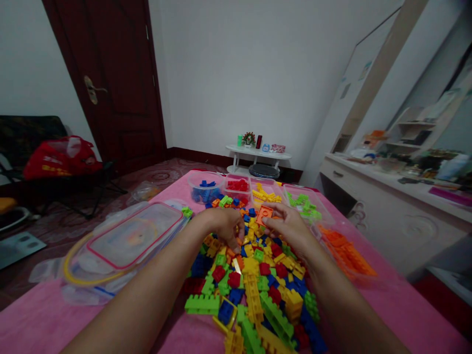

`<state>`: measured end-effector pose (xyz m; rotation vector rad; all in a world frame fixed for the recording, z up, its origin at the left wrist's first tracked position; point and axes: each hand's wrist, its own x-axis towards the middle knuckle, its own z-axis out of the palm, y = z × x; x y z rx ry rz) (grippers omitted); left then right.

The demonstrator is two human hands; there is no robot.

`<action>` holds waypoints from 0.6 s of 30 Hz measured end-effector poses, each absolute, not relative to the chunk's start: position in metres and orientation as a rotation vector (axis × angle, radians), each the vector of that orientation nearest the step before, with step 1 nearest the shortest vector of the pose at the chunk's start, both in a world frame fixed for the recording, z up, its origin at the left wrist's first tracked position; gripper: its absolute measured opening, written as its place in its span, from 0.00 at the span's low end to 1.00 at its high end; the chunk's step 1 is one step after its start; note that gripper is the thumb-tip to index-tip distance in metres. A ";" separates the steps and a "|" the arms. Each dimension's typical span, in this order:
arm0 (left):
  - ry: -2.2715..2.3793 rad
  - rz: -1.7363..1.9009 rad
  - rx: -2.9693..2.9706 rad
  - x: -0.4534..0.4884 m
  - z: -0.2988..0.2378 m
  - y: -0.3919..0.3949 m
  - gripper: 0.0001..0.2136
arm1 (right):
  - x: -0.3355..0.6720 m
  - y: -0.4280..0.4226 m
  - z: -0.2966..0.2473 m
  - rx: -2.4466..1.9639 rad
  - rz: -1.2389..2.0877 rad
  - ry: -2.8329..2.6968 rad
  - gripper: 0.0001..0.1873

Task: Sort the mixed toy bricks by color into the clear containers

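A heap of coloured plastic building bricks (pixel 254 285) lies on the pink tablecloth (pixel 40 324) in front of me. My right hand (pixel 289 226) pinches a flat orange brick (pixel 264 214) just above the heap's far end. My left hand (pixel 224 226) reaches down into the heap with its fingers curled among orange and yellow bricks; what they hold, if anything, is hidden. The two hands are close together, almost touching.
Clear tubs stand behind the heap: blue bricks (pixel 205 189), red bricks (pixel 238 186), yellow bricks (pixel 266 194), green bricks (pixel 304 202). An orange-brick tub (pixel 344 253) stands at the right. Stacked lids (pixel 129 241) lie at the left. A white cabinet (pixel 391 206) lies beyond.
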<state>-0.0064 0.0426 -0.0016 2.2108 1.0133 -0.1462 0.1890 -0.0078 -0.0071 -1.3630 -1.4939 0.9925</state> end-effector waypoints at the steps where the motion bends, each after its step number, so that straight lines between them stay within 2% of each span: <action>1: 0.984 -0.113 2.189 -0.005 -0.002 0.042 0.18 | 0.189 -0.008 -0.008 -1.353 1.003 -1.492 0.24; 3: 0.957 0.066 2.131 -0.003 -0.001 0.043 0.17 | 0.187 -0.008 -0.010 -1.327 1.039 -1.489 0.23; 6: 0.931 0.530 1.925 -0.001 0.005 0.044 0.16 | 0.184 -0.011 -0.011 -1.272 1.151 -1.442 0.22; 9: 0.859 0.827 1.684 0.007 0.009 0.043 0.16 | 0.182 -0.014 -0.009 -1.172 1.252 -1.397 0.24; 14: 0.813 0.961 1.677 0.032 0.004 0.031 0.11 | 0.186 -0.016 -0.003 -1.190 1.057 -1.434 0.25; 18: 0.710 0.943 1.769 0.044 0.018 0.014 0.14 | 0.203 -0.015 0.013 -1.294 0.870 -1.502 0.25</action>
